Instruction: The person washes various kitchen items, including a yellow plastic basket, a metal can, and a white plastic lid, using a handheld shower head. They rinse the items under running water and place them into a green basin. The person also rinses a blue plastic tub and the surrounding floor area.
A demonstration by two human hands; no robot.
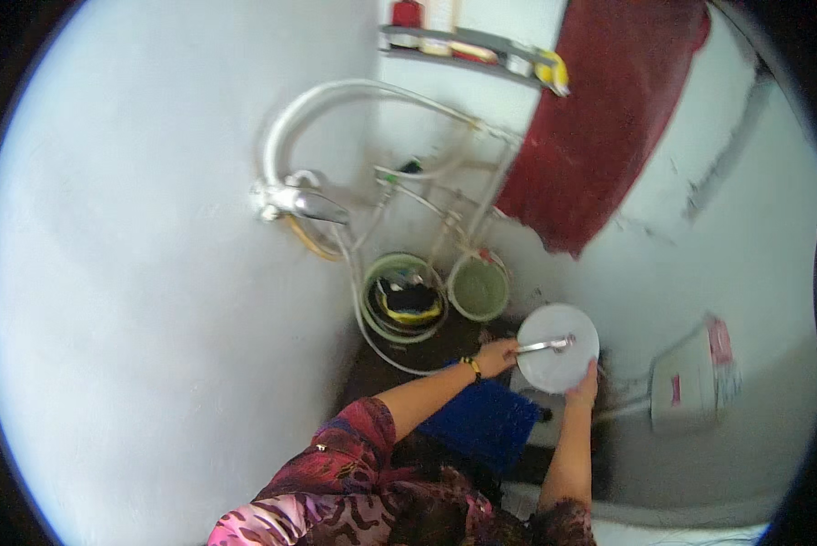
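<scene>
A round white disc (554, 375), like a lid or shallow dish, is held out in front of me. Closed around one end of a slim silvery handle (543, 346) is my left hand (497, 358), at the disc's left edge. The handle lies across the disc, with a small reddish spot near its far end; blur hides what kind of tool it is. My right hand (585, 386) grips the disc's lower right rim, its fingers partly hidden. Below the hands is a flat blue thing (481, 423), partly covered by my left forearm.
Ahead stand a green bucket (372, 320) holding dark and yellow things and a smaller pale green bucket (480, 289). A tap (313, 205) with hoses and pipes is on the left wall. A shelf (499, 44) with bottles, a dark red cloth (609, 118) and a white cistern (686, 391) line the walls.
</scene>
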